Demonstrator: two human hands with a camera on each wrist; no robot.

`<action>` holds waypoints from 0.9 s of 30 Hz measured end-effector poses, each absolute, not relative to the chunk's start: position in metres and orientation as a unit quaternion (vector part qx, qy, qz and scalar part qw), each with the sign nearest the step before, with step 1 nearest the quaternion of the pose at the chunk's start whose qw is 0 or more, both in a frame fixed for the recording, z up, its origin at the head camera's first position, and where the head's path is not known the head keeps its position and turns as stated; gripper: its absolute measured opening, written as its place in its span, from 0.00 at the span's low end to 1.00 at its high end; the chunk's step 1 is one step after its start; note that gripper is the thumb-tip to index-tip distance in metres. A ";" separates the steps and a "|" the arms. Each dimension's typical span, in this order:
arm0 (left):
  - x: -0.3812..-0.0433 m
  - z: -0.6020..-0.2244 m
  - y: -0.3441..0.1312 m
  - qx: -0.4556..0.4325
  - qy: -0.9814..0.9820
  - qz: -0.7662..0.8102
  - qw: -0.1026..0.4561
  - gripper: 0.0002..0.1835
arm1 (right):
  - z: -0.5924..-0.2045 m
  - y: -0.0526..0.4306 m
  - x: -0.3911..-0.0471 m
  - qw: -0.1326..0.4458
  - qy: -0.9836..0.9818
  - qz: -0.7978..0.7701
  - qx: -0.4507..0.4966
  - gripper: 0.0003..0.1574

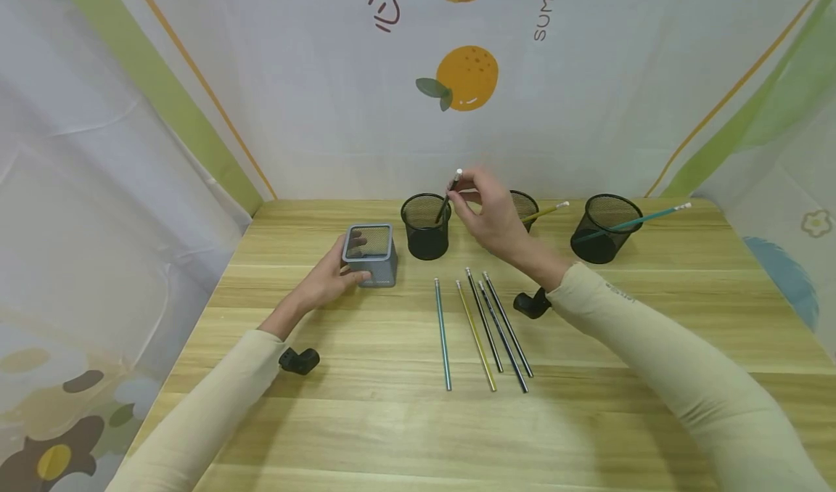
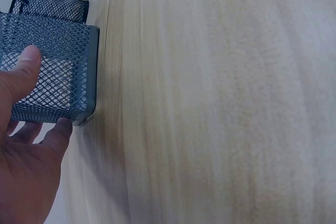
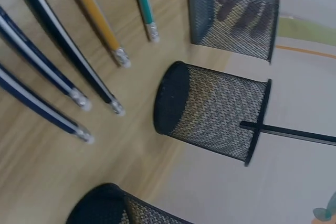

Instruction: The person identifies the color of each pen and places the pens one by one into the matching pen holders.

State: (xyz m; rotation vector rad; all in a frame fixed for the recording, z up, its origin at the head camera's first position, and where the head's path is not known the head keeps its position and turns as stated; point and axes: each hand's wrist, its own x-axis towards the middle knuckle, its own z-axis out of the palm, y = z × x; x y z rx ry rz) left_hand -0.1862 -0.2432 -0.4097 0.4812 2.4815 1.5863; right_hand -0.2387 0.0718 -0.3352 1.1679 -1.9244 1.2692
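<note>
Beige sleeves (image 1: 686, 376); left fingers (image 2: 61, 131) grip square mesh cup (image 1: 382, 269), right fingers (image 1: 480, 180) pinch slim pencil (image 3: 299, 134).

The left hand (image 2: 30, 169) grips a grey mesh holder (image 2: 63, 43) beside a black mesh cup (image 2: 55, 7)

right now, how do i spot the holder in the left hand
Find the wooden table, then the left hand over it. It grips the gray mesh holder, the only square one; the black mesh cups to its right are round.

Pale wood-grain table (image 1: 366, 427); white curtain (image 1: 313, 115) behind, printed orange fruit (image 1: 469, 78), green bands (image 1: 168, 100) at sides
</note>
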 end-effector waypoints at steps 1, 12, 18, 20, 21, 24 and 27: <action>-0.186 -0.410 -0.243 0.161 0.828 0.531 0.079 0.42 | -0.338 0.071 -0.239 0.271 -0.718 0.473 0.432 0.11; -0.186 -0.409 -0.242 0.161 0.826 0.534 0.079 0.42 | -0.357 0.070 -0.235 0.217 -0.751 0.472 0.407 0.11; -0.186 -0.409 -0.242 0.156 0.829 0.532 0.078 0.42 | -0.366 0.070 -0.233 0.165 -0.775 0.469 0.391 0.12; -0.185 -0.408 -0.242 0.157 0.828 0.533 0.078 0.42 | -0.367 0.070 -0.232 0.144 -0.784 0.467 0.383 0.11; -0.185 -0.408 -0.242 0.157 0.828 0.533 0.078 0.42 | -0.367 0.070 -0.231 0.132 -0.788 0.467 0.378 0.12; -0.185 -0.409 -0.242 0.156 0.828 0.533 0.079 0.42 | -0.368 0.070 -0.229 0.093 -0.803 0.470 0.355 0.14; -0.185 -0.409 -0.243 0.156 0.829 0.531 0.079 0.42 | -0.368 0.072 -0.227 0.052 -0.814 0.479 0.325 0.18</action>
